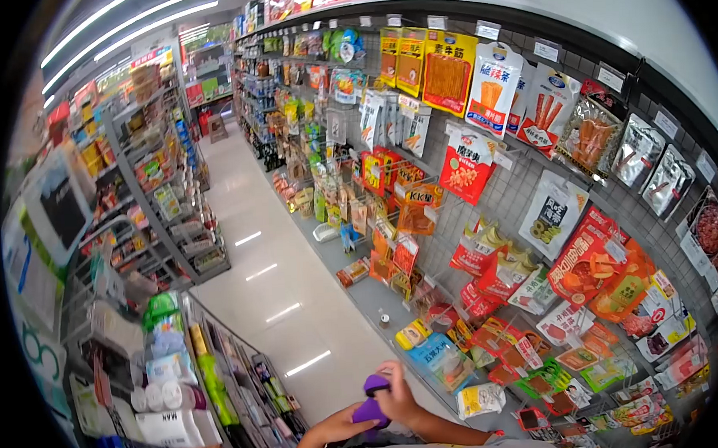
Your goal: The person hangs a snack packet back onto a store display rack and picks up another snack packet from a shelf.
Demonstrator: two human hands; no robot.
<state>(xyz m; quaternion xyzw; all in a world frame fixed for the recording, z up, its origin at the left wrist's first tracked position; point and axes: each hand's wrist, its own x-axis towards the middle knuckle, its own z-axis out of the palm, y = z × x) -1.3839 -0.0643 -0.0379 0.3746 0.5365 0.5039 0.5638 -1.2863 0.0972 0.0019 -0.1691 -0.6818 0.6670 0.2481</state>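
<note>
Low in the head view, both my hands meet in front of my body around a small purple object (373, 411). Its kind I cannot make out; it shows as a rounded upper part with a dark opening or gap and a lower part. My left hand (342, 424) is closed round the lower part from the left. From the right, my right hand (396, 397) grips the upper part, its fingers curled over the top. Some of the object is hidden by my fingers.
On my right, a pegboard rack (525, 169) holds hanging snack packets, with a lower shelf (371, 307) of packets. To the left stand a shelf unit with tissue packs (173, 368) and rolls, and further shelving (148, 169). A tiled aisle (240, 261) runs between.
</note>
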